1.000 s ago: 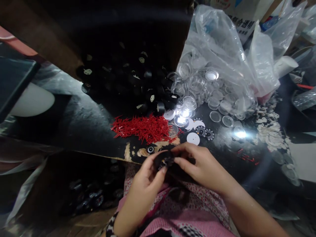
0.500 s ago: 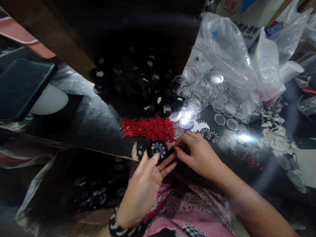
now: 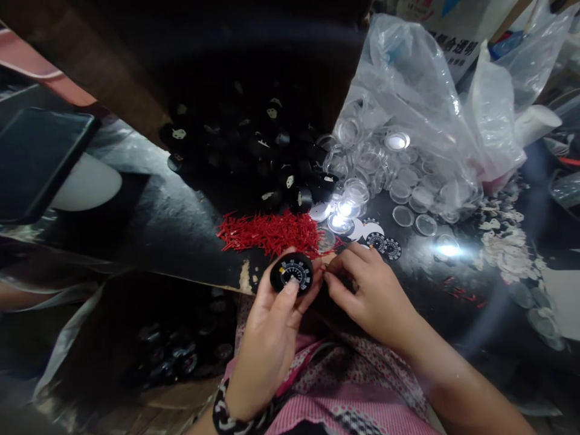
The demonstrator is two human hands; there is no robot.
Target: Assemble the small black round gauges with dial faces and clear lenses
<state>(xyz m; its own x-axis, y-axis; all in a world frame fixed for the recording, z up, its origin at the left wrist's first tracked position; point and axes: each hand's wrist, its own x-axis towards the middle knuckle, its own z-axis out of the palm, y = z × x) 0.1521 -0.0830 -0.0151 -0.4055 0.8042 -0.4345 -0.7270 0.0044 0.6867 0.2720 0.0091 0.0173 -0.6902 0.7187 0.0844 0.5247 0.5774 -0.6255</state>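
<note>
A round black dial gauge (image 3: 296,264) with white scale marks and a small yellow patch is gripped in my left hand (image 3: 267,329), thumb across its face. Beside it, close to the left fingertips, my right hand (image 3: 369,284) is closed in a pinch. Whatever sits between those fingertips is too small to make out. Just beyond both hands lies a heap of thin red pointers (image 3: 272,232). Printed dial faces (image 3: 379,243) lie past the right knuckles, partly overlapping white discs.
Clear plastic covers (image 3: 362,163) spill from a plastic bag (image 3: 417,90). Black round housings (image 3: 281,145) fill a dark open box at the back. Small pale metal parts (image 3: 502,248) are piled at the right. A phone (image 3: 43,157) leans at the left; finished-looking gauges (image 3: 176,350) lie below the table edge.
My left hand has tilted the gauge up slightly and its fingers have curled in behind it. The right hand stays in its pinch, shifted slightly to the right.
</note>
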